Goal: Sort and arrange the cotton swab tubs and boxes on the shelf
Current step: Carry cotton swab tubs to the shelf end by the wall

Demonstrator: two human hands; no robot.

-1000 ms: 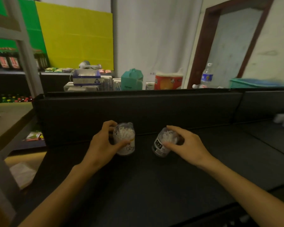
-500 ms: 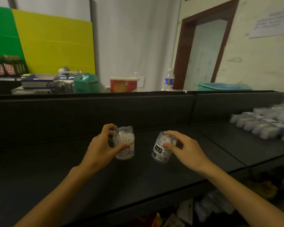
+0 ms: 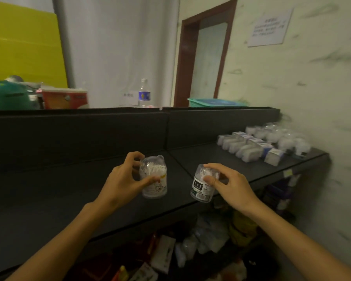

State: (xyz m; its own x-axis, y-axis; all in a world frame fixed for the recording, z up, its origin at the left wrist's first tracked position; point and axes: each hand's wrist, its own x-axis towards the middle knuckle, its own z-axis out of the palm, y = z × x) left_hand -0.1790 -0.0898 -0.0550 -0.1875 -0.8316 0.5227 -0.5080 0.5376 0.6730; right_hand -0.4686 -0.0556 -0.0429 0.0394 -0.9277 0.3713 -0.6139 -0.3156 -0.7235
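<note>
Nearest, below the shelf edge at 6 o'clock, a dim lower level (image 3: 190, 252) holds a jumble of crinkled packets. Above it the left hand (image 3: 122, 183) pinches a clear, ear-topped plastic tub (image 3: 154, 177) of white cotton swabs between thumb and curled fingers, held upright. At 3 o'clock from it, the right hand (image 3: 231, 187) grips a second clear tub (image 3: 203, 184), black-labelled and tilted, over the front lip. Both hang above the matte black shelf (image 3: 49, 195), smooth with a raised back wall. Toward 2 o'clock, blurred rows of small boxes and tubs (image 3: 263, 145) sit on the shelf. Beyond, at 12, stand a water bottle (image 3: 144, 93), a brown-framed doorway (image 3: 205, 55) and a pale scuffed wall.
</note>
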